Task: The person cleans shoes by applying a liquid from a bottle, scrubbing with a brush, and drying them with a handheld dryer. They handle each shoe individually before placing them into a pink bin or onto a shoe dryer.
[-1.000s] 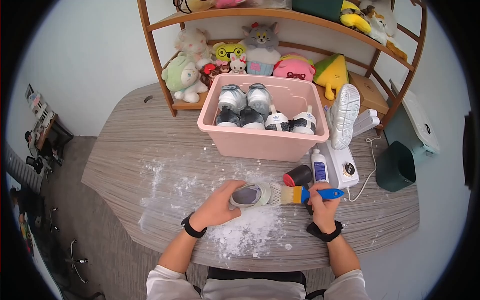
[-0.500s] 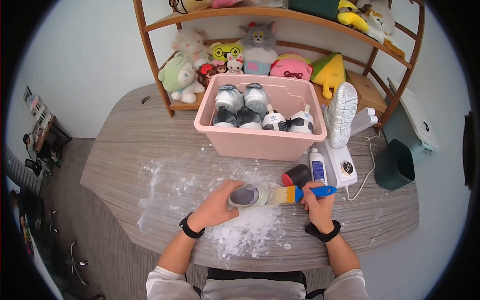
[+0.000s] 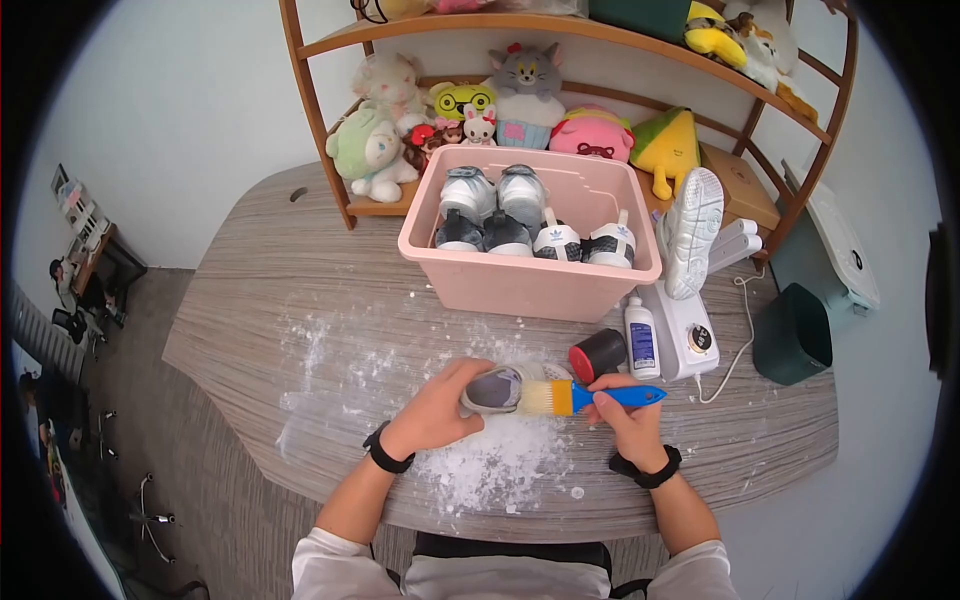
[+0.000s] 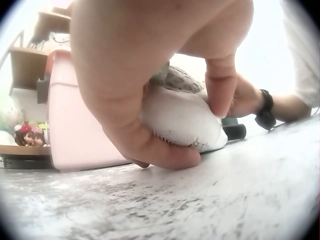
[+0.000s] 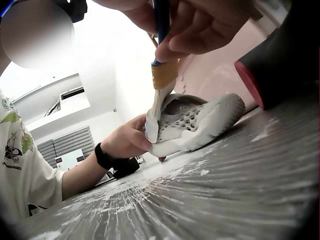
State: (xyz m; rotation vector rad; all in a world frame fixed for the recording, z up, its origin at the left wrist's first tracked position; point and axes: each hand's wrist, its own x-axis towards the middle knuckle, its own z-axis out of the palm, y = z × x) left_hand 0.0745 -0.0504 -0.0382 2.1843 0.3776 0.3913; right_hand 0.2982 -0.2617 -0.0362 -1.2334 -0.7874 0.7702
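Observation:
On the table, my left hand point(image 3: 432, 412) grips a light grey shoe point(image 3: 487, 392) by its heel end, thumb on one side and fingers on the other. The left wrist view shows the white heel point(image 4: 175, 117) pinched close over the tabletop. My right hand point(image 3: 634, 424) holds a blue-handled paintbrush point(image 3: 628, 396). Its pale bristles point(image 3: 540, 397) lie over the shoe's upper near the opening, hiding part of it. In the right wrist view, the bristles point(image 5: 157, 112) are whitened and touch the shoe, whose perforated toe point(image 5: 192, 120) points away from my left hand.
White powder point(image 3: 490, 465) is scattered over the wooden table point(image 3: 250, 330). Behind stands a pink bin point(image 3: 530, 290) of shoes. To the right are a black cylinder with a red end point(image 3: 598, 354), a labelled bottle point(image 3: 641, 340) and a white device point(image 3: 684, 330) bearing an upright shoe point(image 3: 692, 235).
The brush has moved left along the shoe, from the toe towards the opening, with my right hand following. My left hand keeps its grip on the heel, and the shoe stays in place.

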